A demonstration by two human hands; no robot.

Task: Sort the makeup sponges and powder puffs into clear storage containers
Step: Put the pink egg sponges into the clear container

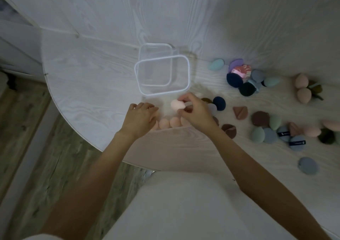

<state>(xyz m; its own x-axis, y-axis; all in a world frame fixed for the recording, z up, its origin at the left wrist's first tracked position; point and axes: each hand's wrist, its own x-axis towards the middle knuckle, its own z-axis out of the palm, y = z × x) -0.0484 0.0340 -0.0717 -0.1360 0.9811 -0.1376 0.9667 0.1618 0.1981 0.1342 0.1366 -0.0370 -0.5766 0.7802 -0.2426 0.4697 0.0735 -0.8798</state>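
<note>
Two hands work at the near edge of a pale wood-grain table [88, 85]. The right hand [196, 114] pinches a peach sponge [177, 105] between thumb and fingertips; the sponge is smooth, matte and egg-shaped, and it is held just above a clear box [172, 130] near that edge. Three more peach sponges [170, 123] of the same rounded shape lie in a row inside this box, whose walls are nearly invisible. The left hand [142, 117] rests with fingers curled against the box's left side.

Farther from the near edge, toward the table's middle, sit two stacked containers [162, 73], transparent, square with rounded corners and white-looking rims, with nothing in them.

Toward the right edge lies a loose scatter of puffs [265, 118] and sponges: flat round fabric pads in navy, dark green, brown and dusty blue, some with a dark ribbon band, folded triangular brown ones, teal and mint teardrops [216, 64], and peach eggs [301, 80].

A light garment [184, 203] fills the bottom.
</note>
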